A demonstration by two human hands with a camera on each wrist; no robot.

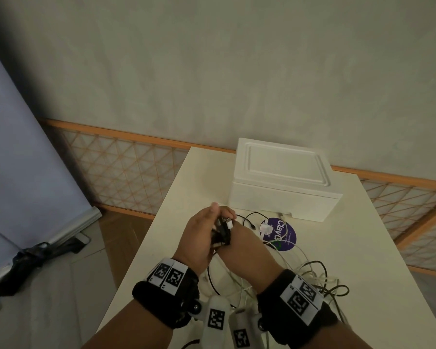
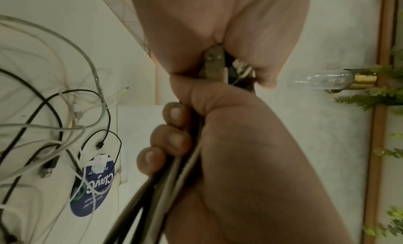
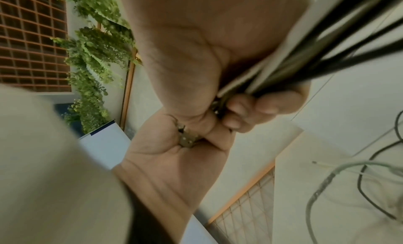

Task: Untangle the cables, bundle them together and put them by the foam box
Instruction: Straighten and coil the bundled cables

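Observation:
Above the white table (image 1: 337, 260), my right hand (image 1: 239, 245) grips a bundle of black and white cables (image 3: 283, 66) just below their plug ends (image 1: 223, 229). My left hand (image 1: 199, 238) faces it, fingers fairly straight, with its palm (image 3: 174, 161) pressing against the plug ends (image 2: 218, 65). The rest of the cables (image 1: 312, 275) trail down from the right fist and lie in loose tangled loops on the table. The white foam box (image 1: 282, 182) stands closed at the back of the table, just beyond the hands.
A round purple sticker (image 1: 282, 235) lies under some cable loops in front of the box. The table's left edge (image 1: 146, 235) runs close to my left hand. On the floor to the left lie a dark umbrella (image 1: 30, 260) and a banner stand base (image 1: 68, 230).

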